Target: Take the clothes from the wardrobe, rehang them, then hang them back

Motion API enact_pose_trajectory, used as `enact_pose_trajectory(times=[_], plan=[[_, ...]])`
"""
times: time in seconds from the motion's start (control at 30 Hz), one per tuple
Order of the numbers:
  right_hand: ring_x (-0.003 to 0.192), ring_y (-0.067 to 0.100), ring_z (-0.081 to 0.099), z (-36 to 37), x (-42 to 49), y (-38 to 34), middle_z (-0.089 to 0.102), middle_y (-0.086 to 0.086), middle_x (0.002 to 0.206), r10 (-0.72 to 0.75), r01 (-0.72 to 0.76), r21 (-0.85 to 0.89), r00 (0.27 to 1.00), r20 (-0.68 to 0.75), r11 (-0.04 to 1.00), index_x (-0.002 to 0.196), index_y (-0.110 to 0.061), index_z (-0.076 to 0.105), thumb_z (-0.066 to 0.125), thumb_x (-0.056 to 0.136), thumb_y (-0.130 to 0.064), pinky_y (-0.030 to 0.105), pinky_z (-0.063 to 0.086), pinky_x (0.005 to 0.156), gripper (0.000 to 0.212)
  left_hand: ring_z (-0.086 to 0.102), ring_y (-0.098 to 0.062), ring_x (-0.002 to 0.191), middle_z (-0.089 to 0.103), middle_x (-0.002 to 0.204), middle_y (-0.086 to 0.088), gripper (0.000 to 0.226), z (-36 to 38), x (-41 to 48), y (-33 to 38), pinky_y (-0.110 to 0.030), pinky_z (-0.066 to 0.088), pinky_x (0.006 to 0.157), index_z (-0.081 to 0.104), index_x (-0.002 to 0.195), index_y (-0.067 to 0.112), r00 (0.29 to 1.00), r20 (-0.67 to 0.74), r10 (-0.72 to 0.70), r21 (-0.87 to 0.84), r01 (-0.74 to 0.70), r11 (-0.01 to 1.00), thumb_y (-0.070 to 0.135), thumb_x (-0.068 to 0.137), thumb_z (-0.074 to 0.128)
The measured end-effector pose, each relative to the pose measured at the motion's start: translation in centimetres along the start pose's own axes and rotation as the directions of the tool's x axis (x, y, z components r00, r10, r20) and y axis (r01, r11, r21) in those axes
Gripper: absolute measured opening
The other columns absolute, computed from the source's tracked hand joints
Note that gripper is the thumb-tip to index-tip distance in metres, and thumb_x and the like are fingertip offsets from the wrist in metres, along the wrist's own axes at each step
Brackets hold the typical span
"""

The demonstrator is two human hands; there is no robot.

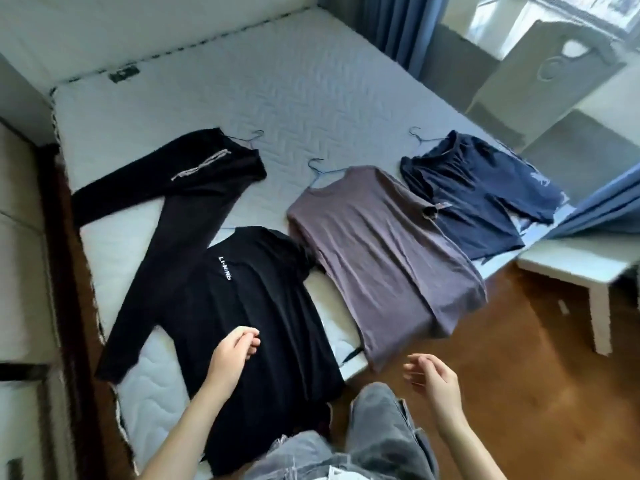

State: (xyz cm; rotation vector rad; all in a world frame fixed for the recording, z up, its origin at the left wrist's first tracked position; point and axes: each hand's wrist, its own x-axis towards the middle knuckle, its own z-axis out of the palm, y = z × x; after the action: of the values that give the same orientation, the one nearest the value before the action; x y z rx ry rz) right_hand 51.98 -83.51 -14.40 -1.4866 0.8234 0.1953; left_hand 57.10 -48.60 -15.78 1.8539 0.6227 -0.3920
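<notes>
Several garments lie spread flat on a bare white mattress (242,98). A black T-shirt (263,323) with white lettering lies nearest me. Beside it on the right is a mauve T-shirt (388,261) on a blue wire hanger (317,171). Farther right lie navy shorts (478,195) with another wire hanger hook above them. Black trousers (183,202) with a pale drawstring lie at the left, a hanger hook at their waist. My left hand (235,351) hovers over the black T-shirt, fingers loosely curled, holding nothing. My right hand (433,379) floats off the bed's edge, fingers apart and empty.
A white bench (581,268) stands on the wooden floor at the right. Blue curtains (405,26) hang by the window at the back. A dark wooden bed frame (65,271) runs along the left. My grey jeans (377,441) fill the bottom.
</notes>
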Motion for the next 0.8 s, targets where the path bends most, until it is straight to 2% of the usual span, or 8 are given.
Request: enact_pose_trajectory(times=[0.13, 0.27, 0.47, 0.57, 0.63, 0.7, 0.77, 0.8], plan=[[0.047, 0.009, 0.059, 1.4, 10.8, -6.6, 0.061, 0.019, 0.072, -0.035, 0.055, -0.121, 0.986, 0.161, 0.991, 0.085, 0.004, 0.063, 0.042, 0.097, 0.002, 0.015, 0.048, 0.045, 0.024, 0.064, -0.016, 0.082, 0.072, 0.089, -0.001, 0.025, 3.5, 4.5, 4.0, -0.027, 0.050, 0.078, 0.071, 0.089, 0.023, 0.993, -0.090, -0.069, -0.062, 0.064, 0.996, 0.016, 0.096, 0.048], [0.046, 0.011, 0.061, 4.9, 22.5, -12.0, 0.063, 0.018, 0.069, -0.002, 0.077, -0.237, 0.954, 0.300, 0.968, 0.086, 0.005, 0.064, 0.041, 0.097, 0.001, 0.019, 0.052, 0.047, 0.026, 0.066, -0.014, 0.084, 0.072, 0.091, -0.001, 0.026, 6.6, 9.3, 6.5, -0.023, 0.049, 0.076, 0.071, 0.089, 0.026, 0.967, -0.186, -0.174, -0.123, 0.153, 0.981, 0.018, 0.095, 0.046], [0.047, 0.006, 0.060, 16.0, 35.7, -16.8, 0.063, 0.015, 0.070, -0.004, 0.177, -0.358, 0.901, 0.435, 0.917, 0.084, 0.000, 0.065, 0.042, 0.097, 0.000, 0.015, 0.050, 0.048, 0.027, 0.066, -0.014, 0.088, 0.071, 0.096, 0.000, 0.023, 7.7, 20.6, 7.9, -0.022, 0.050, 0.079, 0.069, 0.095, 0.026, 0.928, -0.255, -0.274, -0.188, 0.230, 0.955, 0.021, 0.096, 0.046], [0.053, 0.015, 0.060, 22.8, 42.2, -16.8, 0.063, 0.016, 0.074, -0.033, 0.254, -0.395, 0.873, 0.487, 0.883, 0.081, -0.004, 0.065, 0.043, 0.095, 0.000, 0.019, 0.049, 0.050, 0.026, 0.065, -0.015, 0.089, 0.070, 0.098, -0.002, 0.020, 6.9, 28.9, 7.0, -0.024, 0.050, 0.081, 0.068, 0.097, 0.022, 0.920, -0.289, -0.266, -0.202, 0.213, 0.956, 0.017, 0.095, 0.048], [0.061, 0.024, 0.057, 27.5, 46.9, -16.1, 0.063, 0.017, 0.077, -0.067, 0.324, -0.435, 0.858, 0.510, 0.840, 0.082, -0.004, 0.064, 0.044, 0.094, 0.001, 0.026, 0.048, 0.054, 0.024, 0.065, -0.015, 0.088, 0.070, 0.100, -0.005, 0.018, 6.2, 34.9, 5.8, -0.030, 0.051, 0.086, 0.067, 0.097, 0.019, 0.910, -0.324, -0.258, -0.205, 0.199, 0.958, 0.013, 0.093, 0.051], [0.064, 0.027, 0.056, 32.1, 51.4, -15.0, 0.064, 0.018, 0.080, -0.109, 0.398, -0.469, 0.841, 0.531, 0.789, 0.086, -0.002, 0.064, 0.047, 0.093, -0.002, 0.034, 0.048, 0.060, 0.019, 0.065, -0.018, 0.097, 0.069, 0.103, -0.004, 0.017, 5.6, 40.7, 4.2, -0.034, 0.050, 0.092, 0.066, 0.099, 0.020, 0.891, -0.377, -0.254, -0.203, 0.189, 0.961, 0.015, 0.092, 0.052], [0.068, 0.030, 0.059, 36.0, 55.8, -13.5, 0.066, 0.015, 0.081, -0.182, 0.490, -0.502, 0.820, 0.542, 0.713, 0.091, -0.002, 0.065, 0.050, 0.090, -0.010, 0.039, 0.049, 0.066, 0.018, 0.062, -0.019, 0.104, 0.066, 0.107, 0.000, 0.019, 5.2, 45.7, 2.6, -0.030, 0.048, 0.090, 0.064, 0.107, 0.019, 0.865, -0.436, -0.248, -0.196, 0.178, 0.964, 0.019, 0.090, 0.055], [0.072, 0.032, 0.059, 37.6, 57.9, -13.0, 0.066, 0.014, 0.080, -0.230, 0.548, -0.548, 0.808, 0.543, 0.632, 0.091, -0.003, 0.065, 0.051, 0.089, -0.015, 0.040, 0.048, 0.069, 0.019, 0.060, -0.016, 0.103, 0.064, 0.109, 0.001, 0.023, 5.1, 47.9, 1.9, -0.027, 0.044, 0.086, 0.063, 0.111, 0.017, 0.852, -0.460, -0.248, -0.194, 0.176, 0.965, 0.022, 0.090, 0.056]])
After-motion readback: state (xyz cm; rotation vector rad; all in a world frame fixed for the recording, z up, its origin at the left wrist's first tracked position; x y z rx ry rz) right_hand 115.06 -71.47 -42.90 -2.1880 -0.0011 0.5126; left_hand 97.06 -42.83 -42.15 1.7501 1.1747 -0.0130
